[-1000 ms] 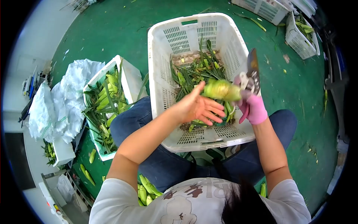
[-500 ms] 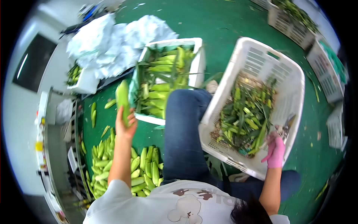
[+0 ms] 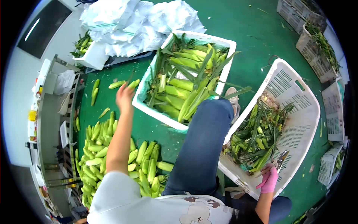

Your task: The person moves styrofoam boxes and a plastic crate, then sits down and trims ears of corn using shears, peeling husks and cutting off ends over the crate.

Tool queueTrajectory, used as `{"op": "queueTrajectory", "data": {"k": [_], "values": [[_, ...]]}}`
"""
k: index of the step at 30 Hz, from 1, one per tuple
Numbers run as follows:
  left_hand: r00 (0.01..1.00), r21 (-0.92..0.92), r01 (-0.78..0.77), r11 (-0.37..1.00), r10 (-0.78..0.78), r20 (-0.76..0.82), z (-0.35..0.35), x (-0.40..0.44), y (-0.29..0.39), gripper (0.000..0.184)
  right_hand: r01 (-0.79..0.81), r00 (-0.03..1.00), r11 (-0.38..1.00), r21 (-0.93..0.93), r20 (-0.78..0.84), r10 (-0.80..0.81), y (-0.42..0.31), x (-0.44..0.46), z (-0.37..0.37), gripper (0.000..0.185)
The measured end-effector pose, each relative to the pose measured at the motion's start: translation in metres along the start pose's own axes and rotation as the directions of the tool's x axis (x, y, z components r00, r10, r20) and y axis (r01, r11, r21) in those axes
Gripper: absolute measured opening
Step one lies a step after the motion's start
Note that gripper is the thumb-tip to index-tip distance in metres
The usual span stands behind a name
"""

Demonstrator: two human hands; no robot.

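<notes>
My left hand (image 3: 124, 98) is stretched forward over the floor, left of the white foam box, its fingers smeared by motion. The end of a green corn ear (image 3: 134, 83) shows just beside it; whether the hand holds that ear, I cannot tell. My right hand (image 3: 269, 180), in a pink glove, is closed on a pair of pruning shears (image 3: 280, 159), blades pointing up over the near end of a white plastic crate (image 3: 304, 128). Cut leaves and stem ends (image 3: 257, 130) lie inside this crate. Leafy corn ears (image 3: 179, 91) fill the foam box (image 3: 149, 110).
A heap of trimmed corn ears (image 3: 99, 153) covers the floor at left, near my left forearm. White sacks (image 3: 126, 26) lie behind it, beside another foam box (image 3: 93, 56). A shelf (image 3: 52, 149) stands at far left; several crates (image 3: 332, 108) line the right.
The corn ear that stood upright in my left hand no longer shows there, and that hand has reached forward. The view has shifted; my right hand still grips the shears.
</notes>
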State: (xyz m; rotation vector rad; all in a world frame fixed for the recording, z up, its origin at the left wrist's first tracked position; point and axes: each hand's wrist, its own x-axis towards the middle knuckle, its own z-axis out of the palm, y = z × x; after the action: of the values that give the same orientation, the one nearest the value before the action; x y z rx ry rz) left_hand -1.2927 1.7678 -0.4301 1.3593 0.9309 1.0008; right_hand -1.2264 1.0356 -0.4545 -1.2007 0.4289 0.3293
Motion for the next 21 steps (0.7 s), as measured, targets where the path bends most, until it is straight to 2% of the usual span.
{"op": "queueTrajectory", "data": {"k": [1,2,3,4,6,7,8,9,10,12,13,14,16,17,18,20,21], "values": [[0.964,0.077,-0.065,0.995,0.042,0.261,0.070,0.013,-0.008,0.032,-0.010,1.000,1.000,-0.007,-0.022,0.010,-0.002,-0.005,0.003,0.053],[0.895,-0.062,-0.022,0.998,0.048,0.443,0.141,0.030,-0.033,0.030,-0.023,0.999,1.000,-0.010,-0.049,0.022,-0.004,-0.013,0.008,0.053],[0.839,-0.054,0.010,0.998,0.021,0.543,0.206,0.047,-0.061,0.027,-0.029,0.992,1.000,-0.005,-0.126,0.029,-0.010,-0.021,0.020,0.045],[0.838,0.012,0.073,0.997,-0.068,0.542,0.269,0.046,-0.078,0.024,-0.020,0.990,1.000,0.000,-0.143,0.020,-0.009,-0.025,0.016,0.046],[0.747,0.337,0.057,0.940,-0.264,0.610,0.362,0.053,-0.130,0.035,-0.004,0.983,1.000,0.007,-0.181,0.005,-0.007,-0.038,0.003,0.047],[0.766,0.549,-0.087,0.832,-0.297,0.571,0.390,0.046,-0.137,0.041,-0.020,0.976,0.999,0.039,-0.218,0.028,-0.006,-0.044,-0.004,0.048],[0.790,0.718,-0.222,0.660,-0.309,0.529,0.417,0.037,-0.143,0.048,-0.012,0.965,0.999,0.041,-0.261,0.022,-0.008,-0.049,-0.011,0.047],[0.819,0.836,-0.337,0.433,-0.303,0.487,0.438,0.026,-0.147,0.055,-0.009,0.953,0.999,0.044,-0.301,0.021,-0.011,-0.058,-0.011,0.047],[0.803,0.824,-0.315,0.471,-0.331,0.496,0.445,0.027,-0.151,0.070,-0.008,0.942,0.999,0.051,-0.335,0.025,-0.013,-0.064,-0.014,0.046],[0.588,0.824,0.032,0.565,-0.677,0.442,0.442,0.033,-0.138,0.066,0.014,0.941,0.995,0.098,-0.338,0.020,-0.013,-0.068,-0.025,0.047],[0.420,0.781,-0.111,0.615,-0.683,0.597,0.427,0.033,-0.137,0.063,0.022,0.953,0.991,0.130,-0.304,0.018,-0.009,-0.063,-0.029,0.048],[0.568,0.755,-0.224,0.616,-0.547,0.615,0.430,0.042,-0.154,0.059,0.027,0.964,0.986,0.165,-0.264,0.017,-0.003,-0.057,-0.031,0.049],[0.650,0.561,-0.350,0.750,-0.236,0.722,0.432,0.047,-0.203,0.064,0.002,0.979,0.982,0.187,-0.203,0.037,-0.003,-0.036,-0.022,0.050],[0.673,0.484,-0.459,0.745,-0.064,0.737,0.431,0.004,-0.160,0.064,0.002,0.985,0.982,0.191,-0.172,0.031,-0.006,-0.024,-0.014,0.051],[0.660,0.402,-0.569,0.717,0.106,0.744,0.421,-0.053,-0.092,0.065,0.006,0.988,0.980,0.201,-0.154,0.025,-0.011,-0.016,-0.005,0.052],[0.517,0.114,-0.590,0.800,0.265,0.814,0.421,-0.115,-0.009,0.062,0.076,0.997,0.997,-0.024,-0.027,-0.076,-0.037,-0.009,0.012,0.057],[0.423,0.004,-0.575,0.818,0.294,0.857,0.424,-0.145,0.027,0.061,0.064,0.995,0.974,-0.216,-0.059,-0.078,-0.064,-0.012,0.032,0.060]]}}
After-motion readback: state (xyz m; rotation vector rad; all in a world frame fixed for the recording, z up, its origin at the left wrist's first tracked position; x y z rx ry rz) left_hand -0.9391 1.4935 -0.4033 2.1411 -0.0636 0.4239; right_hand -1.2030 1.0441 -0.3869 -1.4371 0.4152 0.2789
